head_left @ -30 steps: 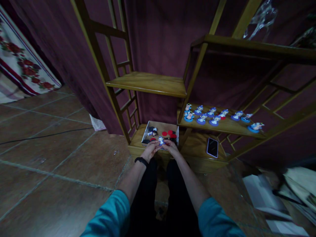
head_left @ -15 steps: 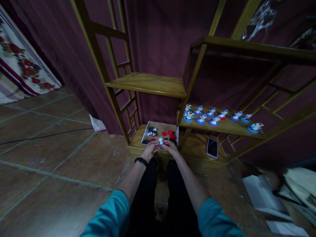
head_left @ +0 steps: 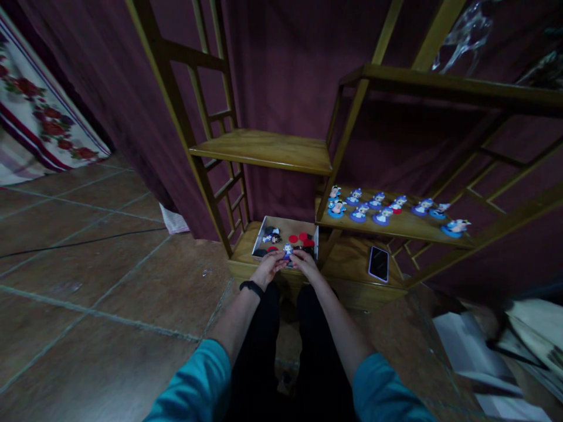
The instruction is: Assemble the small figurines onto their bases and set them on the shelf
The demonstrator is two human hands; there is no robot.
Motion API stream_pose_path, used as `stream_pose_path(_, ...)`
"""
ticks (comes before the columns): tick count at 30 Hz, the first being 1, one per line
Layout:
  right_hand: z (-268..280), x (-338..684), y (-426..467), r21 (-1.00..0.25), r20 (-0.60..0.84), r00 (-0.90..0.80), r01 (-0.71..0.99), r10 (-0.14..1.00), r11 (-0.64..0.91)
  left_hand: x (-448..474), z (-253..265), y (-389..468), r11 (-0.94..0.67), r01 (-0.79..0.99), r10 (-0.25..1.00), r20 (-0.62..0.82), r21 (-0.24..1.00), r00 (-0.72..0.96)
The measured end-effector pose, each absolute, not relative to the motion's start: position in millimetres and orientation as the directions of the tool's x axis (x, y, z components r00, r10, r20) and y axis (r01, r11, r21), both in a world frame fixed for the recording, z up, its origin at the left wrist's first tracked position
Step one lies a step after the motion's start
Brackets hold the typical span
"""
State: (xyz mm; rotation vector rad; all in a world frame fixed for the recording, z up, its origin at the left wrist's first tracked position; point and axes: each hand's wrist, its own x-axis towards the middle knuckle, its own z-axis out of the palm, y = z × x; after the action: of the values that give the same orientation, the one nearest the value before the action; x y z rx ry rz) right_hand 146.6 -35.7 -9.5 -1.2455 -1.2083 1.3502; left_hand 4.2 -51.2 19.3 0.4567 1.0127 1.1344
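Note:
A small white and purple figurine (head_left: pixel 288 250) on a purple base is held upright between my two hands, over the front edge of a shallow box. My left hand (head_left: pixel 267 267) grips its base from the left, a dark band on the wrist. From the other side, the fingers of my right hand (head_left: pixel 304 262) close on the base. Inside the white-rimmed box (head_left: pixel 285 223) lie red discs (head_left: pixel 293 239), dark pieces and a loose figurine (head_left: pixel 275 238). My hands hide part of the box's front.
Several figurines (head_left: pixel 358 213) on round bases stand on the right-hand wooden shelf (head_left: pixel 409 228). Below them lies a phone (head_left: pixel 379 264). Another shelf board (head_left: pixel 264 147) sits above the box. Papers (head_left: pixel 475 346) lie on the floor at right; a cable (head_left: pixel 88 237) crosses the tiles at left.
The figurine has shifted very slightly to the right between my fingers. Both hands stay in nearly the same place, and the rest looks unchanged.

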Motion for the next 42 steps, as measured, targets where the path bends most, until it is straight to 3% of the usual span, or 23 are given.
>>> stream_pose_path(17, -9.5, 149.1, -34.2, -0.994, -0.106, -0.127, 0.035, 0.986, -0.102, 1.9, 16.8, -48.4, 0.388, -0.468, 0.914, -0.396, 0.794, 0.086)
stream_pose_path(42, -10.2, 147.3, -35.1, -0.973, -0.175, -0.138, -0.129, 0.975, -0.193, 4.5, 13.7, -48.2, 0.346, -0.414, 0.935, -0.348, 0.842, 0.074)
